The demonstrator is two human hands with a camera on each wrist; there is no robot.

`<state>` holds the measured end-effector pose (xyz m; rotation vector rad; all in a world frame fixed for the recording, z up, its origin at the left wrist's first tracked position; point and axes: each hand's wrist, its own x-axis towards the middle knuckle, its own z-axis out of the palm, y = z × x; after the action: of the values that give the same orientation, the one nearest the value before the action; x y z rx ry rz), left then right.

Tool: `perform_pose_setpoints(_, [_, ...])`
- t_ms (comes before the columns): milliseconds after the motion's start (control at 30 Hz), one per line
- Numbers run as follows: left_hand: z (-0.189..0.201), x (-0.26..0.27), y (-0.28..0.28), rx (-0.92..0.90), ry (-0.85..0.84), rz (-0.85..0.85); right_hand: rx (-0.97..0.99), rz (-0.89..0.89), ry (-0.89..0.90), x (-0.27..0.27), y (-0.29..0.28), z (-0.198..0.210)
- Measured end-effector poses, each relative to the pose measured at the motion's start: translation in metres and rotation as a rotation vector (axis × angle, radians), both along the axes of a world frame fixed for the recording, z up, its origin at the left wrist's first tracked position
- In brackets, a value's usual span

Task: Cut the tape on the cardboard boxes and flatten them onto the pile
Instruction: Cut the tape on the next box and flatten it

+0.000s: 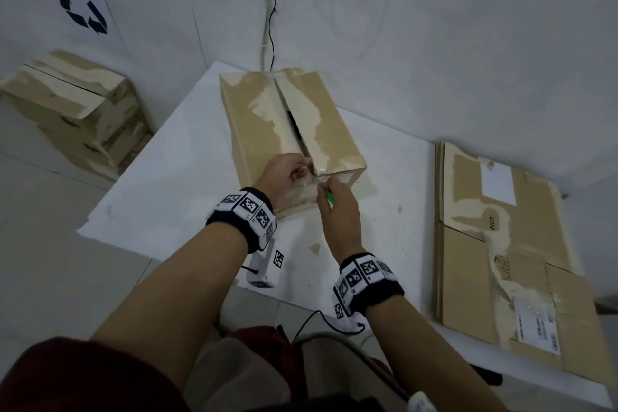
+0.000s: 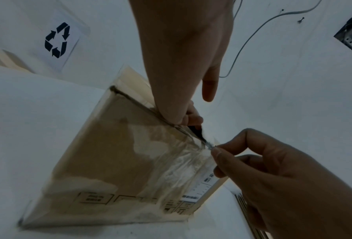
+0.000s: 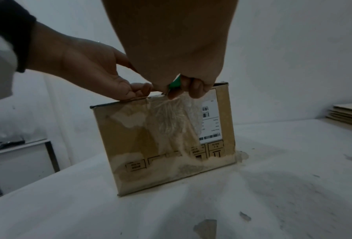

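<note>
I have the cardboard box [image 1: 291, 130] standing on the white desk [image 1: 174, 184], its top seam already parted along the far stretch, and both my hands working at the near top edge where the clear tape [image 3: 168, 119] folds over and runs down the front face. My left hand [image 1: 284, 174] has its fingers curled over the top edge right at the seam, gripping the flap there; my right hand [image 1: 337, 207] is closed around a small green-handled cutter [image 1: 329, 198], with the blade tip at the tape just beside my left fingertips. That closeness is my main worry: if the blade breaks through the tape suddenly or skids on the slick film, it could run straight into my left fingers, since they sit almost touching the cut line. The tape on the front looks wrinkled and layered, so I judge it may snag the blade and tear ragged rather than part cleanly, which would tempt me to push harder. The box seems light and only my left hand steadies it, so a hard pull towards me could tip or drag it across the desk. The pile of flattened boxes [image 1: 501, 244] lies well apart on my right, so reaching it with the cutter still in my grip is another small risk.
</note>
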<state>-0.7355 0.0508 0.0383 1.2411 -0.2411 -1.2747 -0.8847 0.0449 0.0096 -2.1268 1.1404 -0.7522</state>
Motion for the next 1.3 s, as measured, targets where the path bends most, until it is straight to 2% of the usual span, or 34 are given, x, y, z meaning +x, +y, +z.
perform_pose_setpoints(100, [0.002, -0.001, 0.003, -0.01, -0.048, -0.002, 0.003, -0.02, 0.021, 0.003, 0.001, 0.001])
perform_pose_setpoints(233, [-0.001, 0.001, 0.005, 0.013, -0.07, -0.015, -0.006, -0.172, -0.027, 0.003, -0.024, 0.001])
perform_pose_setpoints(400, [0.011, -0.008, -0.013, 0.239, -0.413, -0.016, 0.024, -0.128, -0.025, -0.026, -0.021, -0.001])
perform_pose_setpoints(500, [0.021, -0.016, -0.022, 0.327, -0.681, -0.189, 0.015, -0.178, -0.118, -0.044, -0.011, 0.002])
perform_pose_setpoints(600, [0.019, -0.01, -0.015, 0.398, -0.829, -0.288, -0.038, -0.287, -0.243, -0.053, -0.021, 0.016])
perform_pose_setpoints(667, [0.018, 0.007, -0.007, 0.409, -0.939, -0.465, -0.056, -0.299, -0.284, -0.053, -0.035, 0.025])
perform_pose_setpoints(767, [0.032, 0.044, 0.008, 0.433, -1.136, -0.763, -0.041, -0.264, -0.249, -0.052, -0.056, 0.029])
perform_pose_setpoints(867, [0.046, 0.077, 0.022, 0.509, -1.219, -0.838, 0.031, -0.282, -0.235, -0.05, -0.069, 0.03])
perform_pose_setpoints(967, [0.047, 0.092, 0.033, 0.572, -1.364, -0.819, 0.153, -0.327, -0.236, -0.049, -0.067, 0.027])
perform_pose_setpoints(1067, [0.041, 0.081, 0.038, 0.515, -1.506, -0.746, 0.245, -0.358, -0.213, -0.05, -0.052, 0.019])
perform_pose_setpoints(1133, [0.037, 0.064, 0.034, 0.46, -1.568, -0.768, 0.264, -0.374, -0.225, -0.051, -0.043, 0.015])
perform_pose_setpoints(1300, [0.025, 0.005, 0.015, 0.311, -1.546, -0.821, 0.369, -0.27, -0.251, -0.055, -0.044, 0.023])
